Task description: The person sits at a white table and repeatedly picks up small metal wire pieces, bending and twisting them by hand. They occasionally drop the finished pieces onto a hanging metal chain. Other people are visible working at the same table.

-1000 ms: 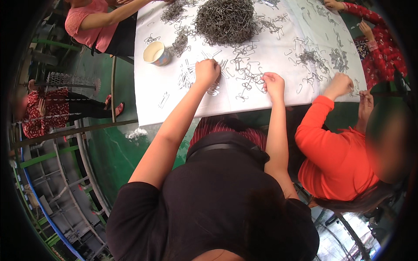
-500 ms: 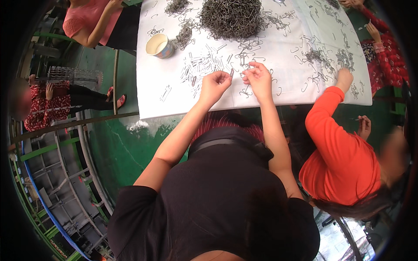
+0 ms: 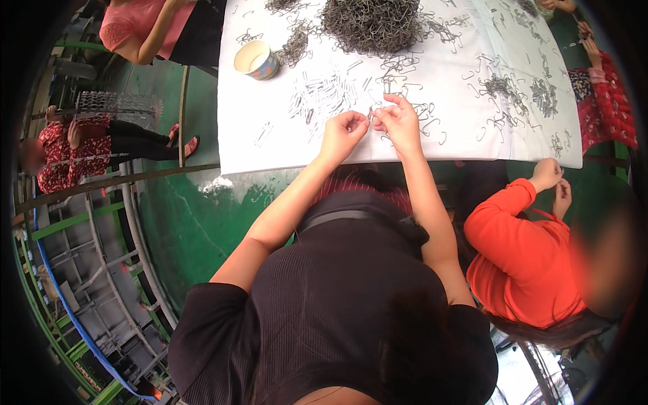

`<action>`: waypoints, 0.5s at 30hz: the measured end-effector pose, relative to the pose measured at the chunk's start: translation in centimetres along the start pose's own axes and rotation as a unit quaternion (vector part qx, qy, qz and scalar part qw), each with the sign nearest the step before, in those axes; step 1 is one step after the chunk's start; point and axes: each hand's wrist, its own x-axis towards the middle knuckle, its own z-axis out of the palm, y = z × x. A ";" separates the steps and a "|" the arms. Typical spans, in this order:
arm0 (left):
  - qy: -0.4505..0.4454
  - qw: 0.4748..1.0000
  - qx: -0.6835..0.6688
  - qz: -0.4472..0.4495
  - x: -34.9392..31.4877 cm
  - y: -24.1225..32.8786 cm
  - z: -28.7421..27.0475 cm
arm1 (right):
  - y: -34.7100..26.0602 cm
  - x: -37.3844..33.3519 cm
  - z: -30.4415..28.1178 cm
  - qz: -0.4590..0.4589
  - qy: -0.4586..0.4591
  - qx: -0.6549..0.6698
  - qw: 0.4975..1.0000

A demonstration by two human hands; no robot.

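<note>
Close together over the near edge of the white-covered table, my two hands meet at the fingertips. My left hand is closed in a pinch on a small narrow metal strip, mostly hidden by the fingers. Thumb and index finger of my right hand pinch right beside it; what they hold is too small to make out. Just beyond my left hand lie many loose flat silvery metal strips. Bent wire hooks are scattered beyond my right hand, below a big dark heap of hooks.
A paper cup stands at the left of the table. More hooks lie in loose clusters to the right. A co-worker in an orange top sits close on my right. Other people stand at the left and far right.
My hands have come together, the left moving right until the fingertips meet. The orange-sleeved co-worker's hand has drawn back from the table toward their other hand. The whole view has shifted slightly.
</note>
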 end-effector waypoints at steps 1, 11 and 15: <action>0.006 1.000 0.019 0.000 -0.2 -0.1 0.0 | 0.0 0.0 0.1 -0.016 0.002 -0.026 1.000; -0.053 0.988 0.125 0.078 -1.4 -0.3 1.0 | -0.2 -0.7 -1.7 -0.115 -0.016 -0.078 0.990; -0.081 0.996 0.025 0.025 0.3 -2.0 1.1 | -1.9 -1.4 -1.3 -0.202 0.038 -0.141 0.968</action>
